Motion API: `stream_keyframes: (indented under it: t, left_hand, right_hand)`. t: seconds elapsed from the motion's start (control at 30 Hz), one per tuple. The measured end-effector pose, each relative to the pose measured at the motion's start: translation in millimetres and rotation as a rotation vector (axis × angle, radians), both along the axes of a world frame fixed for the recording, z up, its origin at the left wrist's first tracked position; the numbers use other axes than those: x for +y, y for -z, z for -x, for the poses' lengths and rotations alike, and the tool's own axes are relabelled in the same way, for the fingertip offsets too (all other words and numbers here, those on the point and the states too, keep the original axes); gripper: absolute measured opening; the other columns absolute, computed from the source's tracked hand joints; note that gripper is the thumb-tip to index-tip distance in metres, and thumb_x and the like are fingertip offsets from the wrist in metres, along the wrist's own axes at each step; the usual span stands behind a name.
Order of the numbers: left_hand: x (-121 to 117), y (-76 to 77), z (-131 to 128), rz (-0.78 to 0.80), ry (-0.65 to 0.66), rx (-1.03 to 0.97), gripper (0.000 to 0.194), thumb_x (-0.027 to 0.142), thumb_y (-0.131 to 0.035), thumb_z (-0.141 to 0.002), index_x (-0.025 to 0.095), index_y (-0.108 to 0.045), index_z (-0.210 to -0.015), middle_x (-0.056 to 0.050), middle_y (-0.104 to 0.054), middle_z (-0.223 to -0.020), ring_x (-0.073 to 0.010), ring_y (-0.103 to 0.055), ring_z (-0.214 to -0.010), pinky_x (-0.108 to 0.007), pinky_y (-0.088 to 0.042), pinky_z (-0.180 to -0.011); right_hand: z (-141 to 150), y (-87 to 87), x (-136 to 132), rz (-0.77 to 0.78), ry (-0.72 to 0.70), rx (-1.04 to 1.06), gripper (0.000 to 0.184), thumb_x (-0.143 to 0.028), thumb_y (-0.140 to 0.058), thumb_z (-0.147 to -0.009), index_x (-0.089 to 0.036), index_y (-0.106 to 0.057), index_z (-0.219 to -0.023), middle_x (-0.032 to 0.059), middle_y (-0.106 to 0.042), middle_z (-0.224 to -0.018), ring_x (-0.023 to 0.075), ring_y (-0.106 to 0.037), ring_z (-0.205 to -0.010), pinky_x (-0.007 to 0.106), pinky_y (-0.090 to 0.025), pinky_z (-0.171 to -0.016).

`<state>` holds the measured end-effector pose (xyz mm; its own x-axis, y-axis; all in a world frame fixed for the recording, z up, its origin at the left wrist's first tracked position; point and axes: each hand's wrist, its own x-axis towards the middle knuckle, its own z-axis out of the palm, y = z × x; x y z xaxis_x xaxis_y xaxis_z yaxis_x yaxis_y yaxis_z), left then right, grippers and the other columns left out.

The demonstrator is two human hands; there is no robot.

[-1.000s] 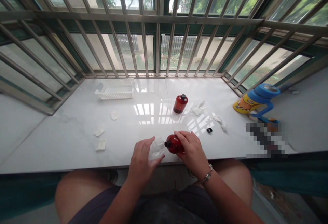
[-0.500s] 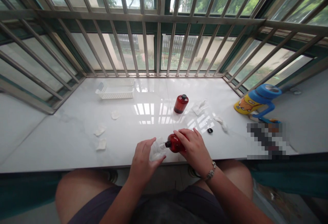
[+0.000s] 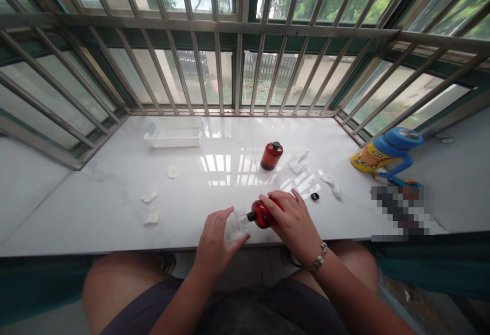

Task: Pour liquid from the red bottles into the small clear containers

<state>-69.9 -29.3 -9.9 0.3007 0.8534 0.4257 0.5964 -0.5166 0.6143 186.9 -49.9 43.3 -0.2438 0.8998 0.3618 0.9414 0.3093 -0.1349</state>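
Observation:
My right hand (image 3: 293, 217) is wrapped round a dark red bottle (image 3: 262, 214), tipped on its side with its black neck pointing left. That neck meets, or nearly meets, the mouth of a clear bottle (image 3: 236, 225); whether they touch I cannot tell. Around the clear bottle my left hand (image 3: 215, 233) is closed, thumb below and fingers above. A black cap (image 3: 314, 196) lies on the white tabletop (image 3: 191, 212) to the right of my right hand. Farther back stands a second red bottle (image 3: 271, 156) with a black top.
At the back left is a white plastic basket (image 3: 174, 141). Crumpled white tissue (image 3: 298, 160) and a twisted piece (image 3: 331, 187) lie to the right. Several flat white scraps, one a cotton pad (image 3: 152, 216), lie left. A blue-and-yellow flask (image 3: 377, 153) stands right, before window bars.
The red bottle and my hands keep nearly the same pose. The whole view has shifted very slightly.

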Motion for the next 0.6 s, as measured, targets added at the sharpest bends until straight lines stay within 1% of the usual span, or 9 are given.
stream_keyframes:
  t: [0.13,0.37,0.6]
  left_hand:
    - [-0.7,3.4,0.5,0.014,0.009,-0.013,0.075,0.033,-0.094,-0.082,0.028,-0.054,-0.145,-0.010,-0.070,-0.130,-0.0326,-0.069,-0.118,-0.052,-0.064,-0.101]
    - [-0.8,4.4,0.0,0.025,0.010,-0.038,0.074,0.033,-0.093,-0.082,0.029,-0.054,-0.145,-0.010,-0.070,-0.132,-0.0329,-0.069,-0.121,-0.053,-0.064,-0.103]
    - [-1.7,7.3,-0.7,0.074,0.010,-0.055,0.076,0.032,-0.093,-0.082,0.029,-0.052,-0.145,-0.011,-0.068,-0.134,-0.0331,-0.069,-0.123,-0.056,-0.063,-0.106]
  right_hand:
    - [0.3,-1.6,0.2,0.003,-0.002,-0.011,0.063,-0.006,-0.068,-0.090,-0.029,-0.060,-0.148,0.0097,-0.069,-0.139,0.0296,-0.060,-0.133,0.057,-0.029,-0.127]
    - [0.3,-4.8,1.0,-0.010,-0.013,-0.026,0.059,-0.010,-0.069,-0.094,-0.029,-0.059,-0.149,0.0104,-0.069,-0.139,0.0303,-0.060,-0.133,0.058,-0.028,-0.127]
    - [0.5,-7.6,1.1,-0.035,-0.014,-0.042,0.054,-0.013,-0.068,-0.098,-0.030,-0.060,-0.148,0.0095,-0.069,-0.139,0.0296,-0.060,-0.132,0.056,-0.027,-0.127]
